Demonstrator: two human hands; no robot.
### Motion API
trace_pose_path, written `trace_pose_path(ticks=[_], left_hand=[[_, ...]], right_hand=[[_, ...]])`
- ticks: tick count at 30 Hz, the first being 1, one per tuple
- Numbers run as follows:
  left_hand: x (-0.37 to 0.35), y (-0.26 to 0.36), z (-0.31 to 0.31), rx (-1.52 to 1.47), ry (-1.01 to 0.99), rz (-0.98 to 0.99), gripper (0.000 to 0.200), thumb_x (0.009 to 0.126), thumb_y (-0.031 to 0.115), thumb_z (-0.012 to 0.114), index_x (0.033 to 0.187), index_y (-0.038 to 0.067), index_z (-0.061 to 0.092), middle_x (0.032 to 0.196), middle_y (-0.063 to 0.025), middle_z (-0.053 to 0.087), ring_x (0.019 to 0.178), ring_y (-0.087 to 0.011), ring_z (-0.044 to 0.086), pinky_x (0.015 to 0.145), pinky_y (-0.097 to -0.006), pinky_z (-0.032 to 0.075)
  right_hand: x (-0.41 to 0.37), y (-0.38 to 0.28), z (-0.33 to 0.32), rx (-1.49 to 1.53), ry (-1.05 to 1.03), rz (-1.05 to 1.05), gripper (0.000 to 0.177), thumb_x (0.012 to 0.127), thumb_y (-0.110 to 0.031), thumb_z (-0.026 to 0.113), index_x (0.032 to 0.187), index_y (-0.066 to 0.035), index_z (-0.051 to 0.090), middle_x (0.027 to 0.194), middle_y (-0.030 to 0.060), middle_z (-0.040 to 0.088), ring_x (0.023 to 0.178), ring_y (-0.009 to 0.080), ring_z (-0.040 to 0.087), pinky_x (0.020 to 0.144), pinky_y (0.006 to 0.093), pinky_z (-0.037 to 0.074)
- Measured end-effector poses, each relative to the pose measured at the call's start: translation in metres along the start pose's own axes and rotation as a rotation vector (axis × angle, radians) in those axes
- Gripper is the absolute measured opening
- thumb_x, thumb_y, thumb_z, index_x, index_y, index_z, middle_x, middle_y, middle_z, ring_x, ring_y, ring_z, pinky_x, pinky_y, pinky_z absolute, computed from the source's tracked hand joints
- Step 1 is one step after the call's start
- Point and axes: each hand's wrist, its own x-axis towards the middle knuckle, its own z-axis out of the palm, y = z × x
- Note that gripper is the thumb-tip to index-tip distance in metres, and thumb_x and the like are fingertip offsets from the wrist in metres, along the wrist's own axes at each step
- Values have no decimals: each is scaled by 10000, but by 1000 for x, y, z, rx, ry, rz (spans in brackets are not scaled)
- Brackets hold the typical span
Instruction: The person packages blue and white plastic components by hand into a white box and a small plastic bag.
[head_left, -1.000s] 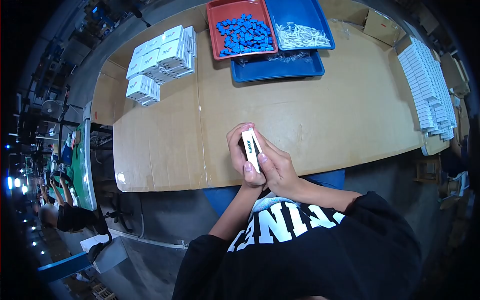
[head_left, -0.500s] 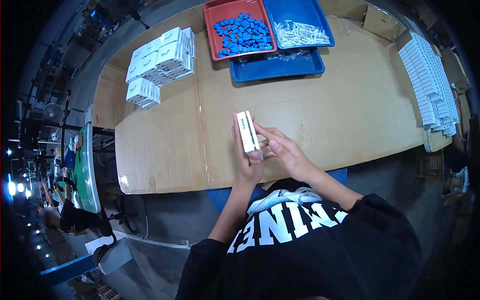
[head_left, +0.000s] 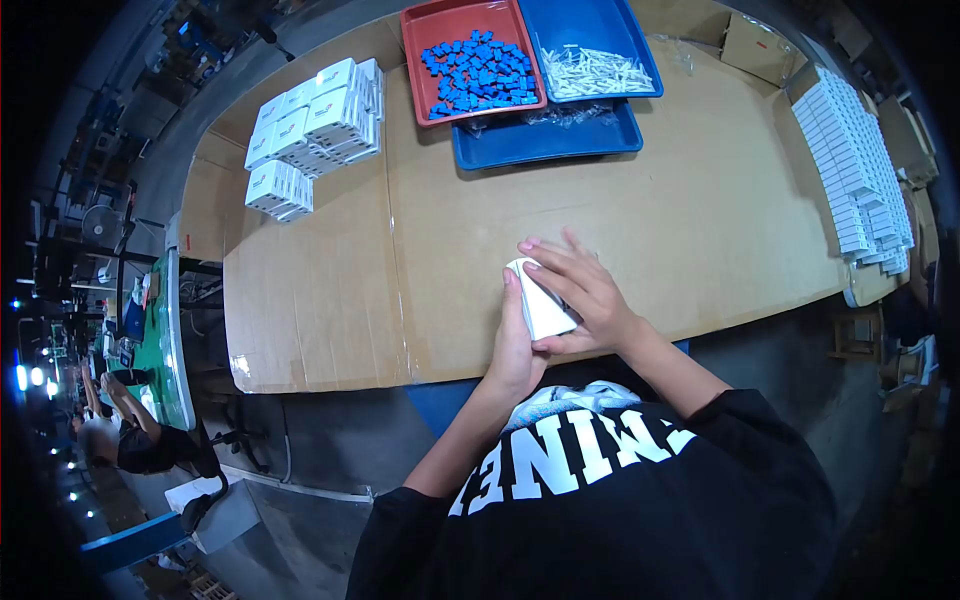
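A small white box (head_left: 544, 306) is held between both hands above the near edge of the cardboard-covered table (head_left: 330, 330). My left hand (head_left: 517, 343) grips its left side, with the thumb near the top corner. Over the right side and top edge lies my right hand (head_left: 590, 298), its fingers bent round the box and partly blurred at the tips. The box stands tilted, with a plain white face showing.
Stacked white boxes (head_left: 310, 120) stand at the back left. A red tray (head_left: 411, 70) of blue parts and a blue tray (head_left: 655, 75) of white pieces rest over another blue tray (head_left: 550, 155). Many white boxes (head_left: 855, 170) line the right. A person (head_left: 150, 440) is at far left.
The box has turned from its narrow printed side to a plain white face and moved slightly right and nearer. My right hand has come over it and closed round its right side.
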Motion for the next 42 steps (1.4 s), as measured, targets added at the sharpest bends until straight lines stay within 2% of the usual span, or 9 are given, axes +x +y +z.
trace_pose_path(ticks=[4, 14, 19, 22, 24, 27, 30, 36, 42], left_hand=[[1, 0, 0, 44, -22, -4, 678, 1090, 625, 282, 1499, 97, 401, 1397, -117, 555, 1294, -233, 581, 1058, -375, 504], [3, 3, 2, 82, -19, -62, 730, 1074, 668, 258, 1502, 96, 409, 1364, -96, 570, 1283, -211, 572, 1046, -375, 499], [12, -3, -20, 48, -218, -100, 935, 1007, 766, 246, 1619, 60, 205, 1476, -135, 459, 1429, -261, 428, 1198, -438, 334], [17, -14, -22, 681, -150, 535, 943, 1063, 587, 457, 1645, -9, 15, 1464, -171, 449, 1436, -283, 417, 1206, -429, 309], [21, -17, -23, 677, -58, 514, 917, 1072, 538, 477, 1647, -3, 13, 1453, -170, 456, 1416, -276, 439, 1188, -411, 337], [21, -13, -28, 625, 99, 431, 806, 1107, 481, 424, 1656, 18, 57, 1447, -157, 479, 1354, -248, 495, 1126, -362, 414], [31, -10, -41, 289, 158, 345, 687, 1111, 576, 250, 1625, 120, 273, 1410, -122, 532, 1288, -224, 552, 1075, -378, 468], [37, -25, -52, 353, 227, 218, 624, 1122, 508, 338, 1517, 29, 396, 1283, -116, 578, 1145, -178, 581, 973, -317, 480], [40, -35, -52, 371, 303, 185, 585, 1116, 505, 363, 1426, 17, 453, 1155, -80, 571, 994, -144, 562, 842, -288, 476]], right_hand=[[-1, 4, 7, 31, 121, -137, 784, 798, -475, 823, 1320, 67, 602, 1346, 293, 610, 1233, 465, 628, 1035, 568, 513], [-7, 12, 10, 62, 119, -128, 750, 864, -511, 751, 1288, 94, 624, 1350, 327, 603, 1250, 479, 620, 1047, 534, 512], [-11, 8, 26, 425, 294, 227, 795, 1003, -604, 552, 1385, 92, 586, 1399, 300, 597, 1271, 415, 625, 1072, 431, 498], [-10, 1, 34, 666, 302, 389, 769, 1091, -578, 354, 1439, 82, 540, 1483, 262, 545, 1375, 363, 541, 1152, 405, 410], [-9, 0, 38, 857, 265, 515, 722, 1120, -519, 298, 1483, 75, 492, 1568, 226, 462, 1471, 324, 426, 1210, 400, 327], [-4, -2, 33, 687, 173, 585, 710, 1125, -502, 296, 1492, 78, 476, 1589, 198, 439, 1471, 330, 421, 1209, 406, 335], [-11, 3, 25, 598, 33, 498, 574, 1074, -342, 497, 1524, 13, 464, 1600, 195, 424, 1468, 359, 433, 1204, 425, 354], [-28, 6, 37, 280, -70, 392, 583, 956, -170, 659, 1501, -28, 508, 1532, 226, 504, 1393, 364, 527, 1119, 420, 472], [-42, 11, 51, 132, 33, 276, 516, 956, -136, 666, 1429, 37, 555, 1298, 247, 674, 1033, 368, 734, 858, 397, 610]])
